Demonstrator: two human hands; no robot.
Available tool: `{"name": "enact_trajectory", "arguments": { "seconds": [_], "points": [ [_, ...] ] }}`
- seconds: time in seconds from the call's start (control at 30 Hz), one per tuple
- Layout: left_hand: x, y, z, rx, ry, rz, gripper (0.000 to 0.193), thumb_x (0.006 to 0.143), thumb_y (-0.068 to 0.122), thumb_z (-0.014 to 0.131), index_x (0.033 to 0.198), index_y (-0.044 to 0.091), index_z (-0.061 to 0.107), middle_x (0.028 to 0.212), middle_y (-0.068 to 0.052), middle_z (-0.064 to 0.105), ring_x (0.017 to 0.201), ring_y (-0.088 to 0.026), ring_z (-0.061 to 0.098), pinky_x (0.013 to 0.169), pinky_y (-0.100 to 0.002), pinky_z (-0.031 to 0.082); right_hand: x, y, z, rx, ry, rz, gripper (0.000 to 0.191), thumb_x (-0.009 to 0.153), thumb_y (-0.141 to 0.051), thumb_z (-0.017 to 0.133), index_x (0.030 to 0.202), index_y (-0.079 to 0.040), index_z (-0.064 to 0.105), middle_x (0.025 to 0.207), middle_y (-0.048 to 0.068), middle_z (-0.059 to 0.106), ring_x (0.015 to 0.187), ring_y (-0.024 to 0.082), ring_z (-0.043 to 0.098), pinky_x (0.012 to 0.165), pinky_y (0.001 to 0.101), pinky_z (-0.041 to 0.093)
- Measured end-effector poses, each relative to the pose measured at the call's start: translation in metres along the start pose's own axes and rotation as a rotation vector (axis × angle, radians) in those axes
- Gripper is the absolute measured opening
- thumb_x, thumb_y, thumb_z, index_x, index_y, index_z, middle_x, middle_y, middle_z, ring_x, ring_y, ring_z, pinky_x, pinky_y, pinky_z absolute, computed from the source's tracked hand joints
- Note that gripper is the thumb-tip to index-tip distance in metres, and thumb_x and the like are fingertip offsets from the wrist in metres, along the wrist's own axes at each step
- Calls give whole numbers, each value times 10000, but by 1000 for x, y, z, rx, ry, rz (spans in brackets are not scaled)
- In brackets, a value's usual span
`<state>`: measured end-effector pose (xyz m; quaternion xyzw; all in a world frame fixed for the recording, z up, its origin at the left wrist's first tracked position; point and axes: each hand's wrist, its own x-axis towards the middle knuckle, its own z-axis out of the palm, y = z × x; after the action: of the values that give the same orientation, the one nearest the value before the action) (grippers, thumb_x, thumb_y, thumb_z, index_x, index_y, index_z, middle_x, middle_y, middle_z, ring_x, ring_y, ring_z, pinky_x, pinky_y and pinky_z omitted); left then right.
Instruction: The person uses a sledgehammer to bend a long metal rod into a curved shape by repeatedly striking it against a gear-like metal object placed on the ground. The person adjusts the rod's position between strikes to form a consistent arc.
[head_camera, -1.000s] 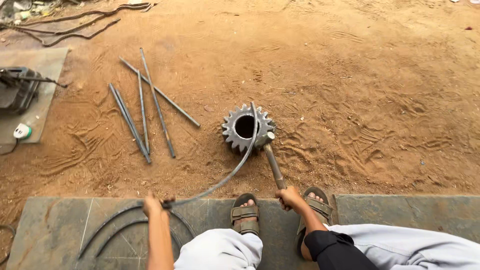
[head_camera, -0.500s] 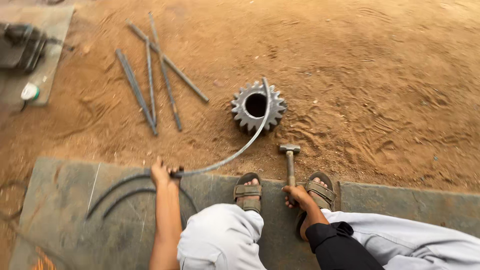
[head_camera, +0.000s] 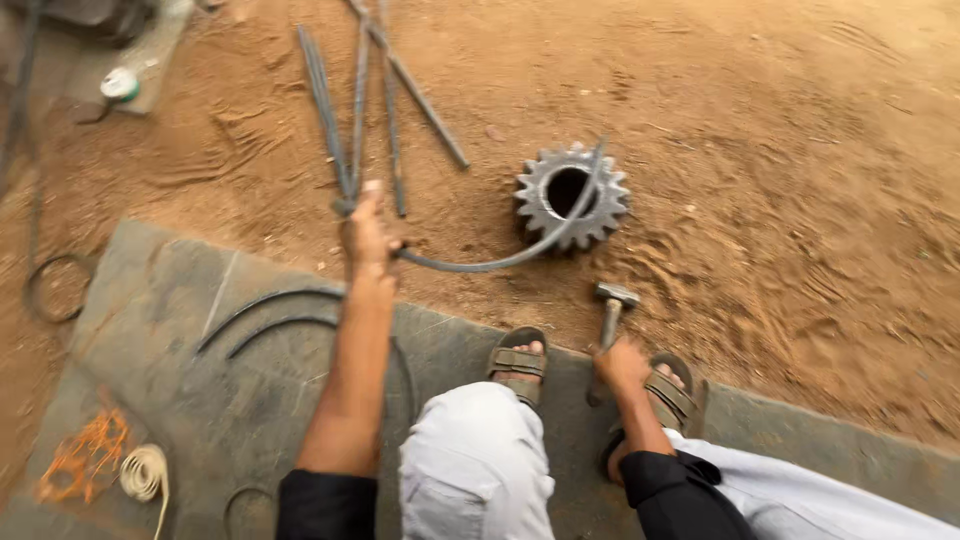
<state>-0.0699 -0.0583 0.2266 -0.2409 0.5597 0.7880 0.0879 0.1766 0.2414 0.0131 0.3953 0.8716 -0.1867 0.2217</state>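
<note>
1. My left hand is clenched on one end of the bent steel rod; the rod curves away across the sand and its far end rests over the toothed gear, crossing the gear's hole.
2. My right hand is wrapped round the handle of the hammer, whose head sits low on the sand just short of the gear.
3. I'd judge this the shaping step: the rod is braced on the gear as a form and the hammer is down between blows. The next blow calls for a steady left grip so the rod doesn't slip off the teeth, and a lift clear of my feet.
4. My sandalled feet sit at the edge of the stone slab, close beside the hammer.
5. Straight rods lie in the sand right by my left hand. Bent rods curl on the slab, and a white cord coil sits nearer the slab's corner.
</note>
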Motion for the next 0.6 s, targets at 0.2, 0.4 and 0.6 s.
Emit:
{"name": "enact_trajectory", "arguments": {
  "seconds": [0.2,0.4,0.6],
  "points": [
    [-39,-44,41,98,85,58,474,888,459,744,584,212,477,482,67,441,417,-109,451,401,-294,378,6,-96,-60,258,413,-953,694,843,-202,766,1474,-79,503,1417,263,530,1219,478,579,990,527,493],
    [-64,-94,90,-26,-380,574,392,1078,347,734,1208,-21,702,980,-105,747,853,-157,694,807,-327,587,-11,-108,-87,373,205,-1015,81,1019,-50,750,1092,-23,728,875,111,730,759,248,671,769,415,562],
    [-58,-162,39,150,-446,523,885,955,571,656,1583,8,385,1519,-300,498,1441,-398,526,1215,-543,450,-11,-110,-153,666,356,-1127,83,1131,-19,711,1206,-5,745,1073,99,776,947,182,760,803,271,613]
  ]
}}
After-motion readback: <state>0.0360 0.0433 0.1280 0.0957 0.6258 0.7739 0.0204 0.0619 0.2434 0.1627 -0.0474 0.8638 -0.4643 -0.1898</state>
